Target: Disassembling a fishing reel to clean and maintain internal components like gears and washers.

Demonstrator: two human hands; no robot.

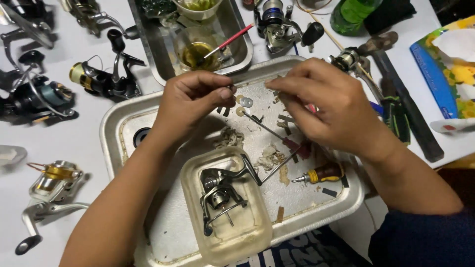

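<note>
Both hands are hovering over the metal tray (123, 129) on the counter (74, 133). The left hand (190, 101) is pinching a thin metal rod (250, 84) between closed fingers; the right hand (326, 106) is gripping its other end, above small washers (244, 102).

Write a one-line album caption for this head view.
Both hands, left hand and right hand, pinch a thin rod above a metal tray of washers.
</note>
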